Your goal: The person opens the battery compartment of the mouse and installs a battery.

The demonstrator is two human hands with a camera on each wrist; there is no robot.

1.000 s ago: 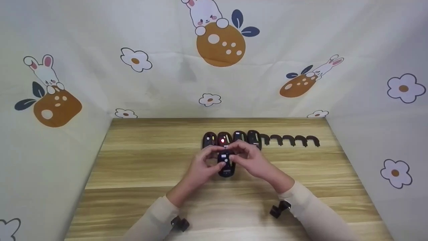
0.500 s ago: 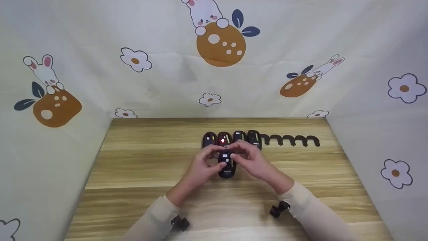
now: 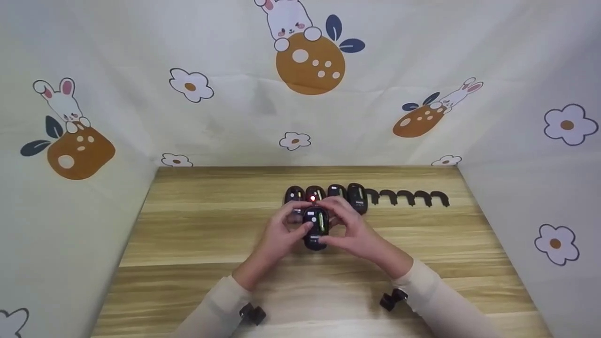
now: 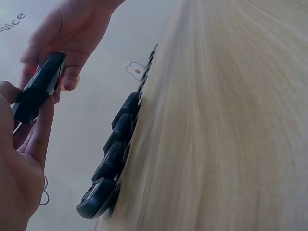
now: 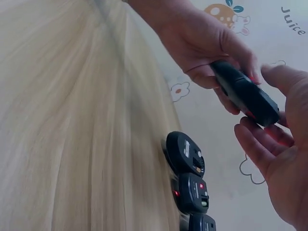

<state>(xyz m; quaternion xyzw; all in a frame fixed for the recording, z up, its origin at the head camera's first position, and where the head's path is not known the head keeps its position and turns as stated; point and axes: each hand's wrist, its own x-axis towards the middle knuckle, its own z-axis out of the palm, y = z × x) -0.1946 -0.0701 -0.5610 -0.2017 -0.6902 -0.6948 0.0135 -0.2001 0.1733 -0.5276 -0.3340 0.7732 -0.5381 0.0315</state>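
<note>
A black computer mouse is held underside up between both hands, its green battery showing in an open slot. My left hand grips its left side, thumb on the underside and fingers behind. On the other side my right hand holds it, thumb near the lower right edge and fingers around the far side. In the left wrist view the mouse is tilted and raised above the table; red light falls on the fingers in the right wrist view. Behind the hands, more upturned mice stand in a row, one with a glowing red light.
Several curved black cover pieces lie in a line on the wooden table, to the right of the mice. Patterned cloth walls enclose the back and sides. Small black wrist cameras sit at both sleeves.
The battery now shows uncovered in the held mouse. My right thumb has slid down toward its near end, and the mouse has shifted slightly left.
</note>
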